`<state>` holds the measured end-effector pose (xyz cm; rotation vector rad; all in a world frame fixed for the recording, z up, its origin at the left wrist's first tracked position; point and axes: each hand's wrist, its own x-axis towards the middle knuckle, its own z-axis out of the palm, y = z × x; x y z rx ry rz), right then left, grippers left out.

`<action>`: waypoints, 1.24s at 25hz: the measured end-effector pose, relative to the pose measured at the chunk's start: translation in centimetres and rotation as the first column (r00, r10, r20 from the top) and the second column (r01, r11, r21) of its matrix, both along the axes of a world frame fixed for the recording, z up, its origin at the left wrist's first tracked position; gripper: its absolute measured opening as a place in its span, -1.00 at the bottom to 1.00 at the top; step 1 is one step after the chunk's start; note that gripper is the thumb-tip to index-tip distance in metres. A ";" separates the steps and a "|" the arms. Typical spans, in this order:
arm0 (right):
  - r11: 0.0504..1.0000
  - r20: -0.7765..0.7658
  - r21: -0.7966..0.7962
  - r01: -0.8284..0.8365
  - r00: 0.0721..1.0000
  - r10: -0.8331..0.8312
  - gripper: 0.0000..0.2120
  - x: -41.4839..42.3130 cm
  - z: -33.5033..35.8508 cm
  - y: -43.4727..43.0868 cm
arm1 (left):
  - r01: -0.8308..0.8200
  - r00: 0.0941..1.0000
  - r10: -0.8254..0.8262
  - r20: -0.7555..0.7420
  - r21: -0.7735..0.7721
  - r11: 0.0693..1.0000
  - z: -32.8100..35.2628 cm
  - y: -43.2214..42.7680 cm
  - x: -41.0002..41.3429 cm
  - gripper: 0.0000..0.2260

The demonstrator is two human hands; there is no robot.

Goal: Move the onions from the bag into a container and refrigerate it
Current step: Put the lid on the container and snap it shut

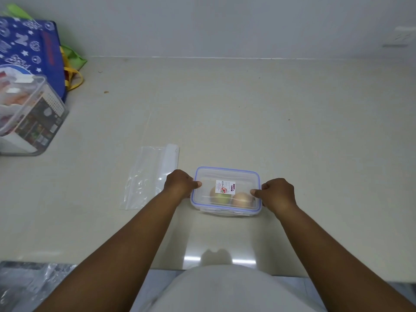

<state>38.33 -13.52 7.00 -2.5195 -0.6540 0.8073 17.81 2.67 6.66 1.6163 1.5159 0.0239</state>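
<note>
On the pale, glossy bench (pixel 247 113) sits a clear rectangular plastic container (pixel 226 208) with a blue-rimmed lid (pixel 227 176) already on top and a small white sticker (pixel 225 186) on the lid. Through the plastic two onions show inside: a greenish-yellow one (pixel 221 197) toward the left and a pale tan one (pixel 242 199) to its right, lying close together. The left hand (pixel 181 183) grips the container's left end, fingers curled around the side and thumb pressed on the lid's edge. The right hand (pixel 278 193) grips the right end the same way, thumb on the lid and fingers folded down the side. Whether the lid's side flaps are latched cannot be told. Just left of the container, partly under the left hand, a clear flat zip-top plastic bag (pixel 148 176) lies on the bench, looking empty. At the far left stand a clear storage box with a perforated white insert (pixel 31 113) and, behind it, a blue fabric bag printed with white stars (pixel 29 46), with green and yellow fabric (pixel 73 61) just beside it against the white wall (pixel 225 23).
</note>
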 end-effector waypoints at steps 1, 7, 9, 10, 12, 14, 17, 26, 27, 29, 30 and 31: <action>0.998 -0.055 0.036 0.047 0.997 -0.045 -0.67 0.1 -0.1 0.0 | -0.023 0.999 0.024 0.029 -0.033 0.999 -0.1 0.1 0.0 -0.73; 0.984 -0.219 0.115 0.134 0.970 -0.106 -0.72 0.8 -0.6 -0.4 | -0.073 0.992 0.085 0.097 -0.119 0.990 -0.2 0.5 -0.2 -0.72; 0.984 -0.208 0.123 0.130 0.973 -0.102 -0.73 0.7 -0.6 -0.4 | -0.084 0.989 0.099 0.110 -0.138 0.987 -0.3 0.5 -0.2 -0.71; 0.982 -0.209 0.130 0.135 0.972 -0.106 -0.73 0.7 -0.7 -0.4 | -0.086 0.988 0.103 0.116 -0.145 0.986 -0.3 0.5 -0.2 -0.71; 0.977 -0.211 0.153 0.147 0.971 -0.113 -0.71 0.5 -1.0 -0.6 | -0.074 0.989 0.091 0.117 -0.140 0.987 -0.3 0.5 -0.3 -0.73; 0.973 -0.191 0.176 0.151 0.975 -0.117 -0.72 0.1 -1.3 -0.6 | -0.060 0.991 0.073 0.115 -0.115 0.991 -0.5 0.4 -0.5 -0.77; 0.968 -0.118 0.202 0.149 0.985 -0.127 -0.76 -0.9 -1.7 -0.7 | -0.053 0.989 0.064 0.135 -0.085 0.995 -0.8 0.1 -0.8 -0.76; 0.921 -0.075 0.262 0.290 0.957 -0.280 -0.63 -3.6 -1.9 -2.2 | -0.013 0.974 0.006 0.225 0.032 0.999 -2.0 -1.3 -2.0 -0.73; 0.906 -0.058 0.285 0.312 0.949 -0.309 -0.60 -4.3 -1.8 -2.8 | 0.001 0.974 -0.012 0.228 0.050 0.999 -2.1 -1.8 -2.3 -0.71; 0.870 -0.040 0.342 0.356 0.930 -0.365 -0.59 -6.2 -1.9 -4.8 | -0.001 0.966 0.001 0.258 0.002 1.000 -2.1 -3.3 -3.7 -0.64; 0.852 -0.040 0.364 0.376 0.920 -0.389 -0.60 -7.5 -2.0 -6.2 | -0.020 0.959 0.033 0.281 -0.050 0.999 -2.2 -4.4 -4.6 -0.61; 0.835 -0.043 0.382 0.396 0.910 -0.412 -0.61 -9.0 -2.3 -8.0 | -0.029 0.954 0.056 0.296 -0.096 0.995 -2.3 -6.0 -5.5 -0.61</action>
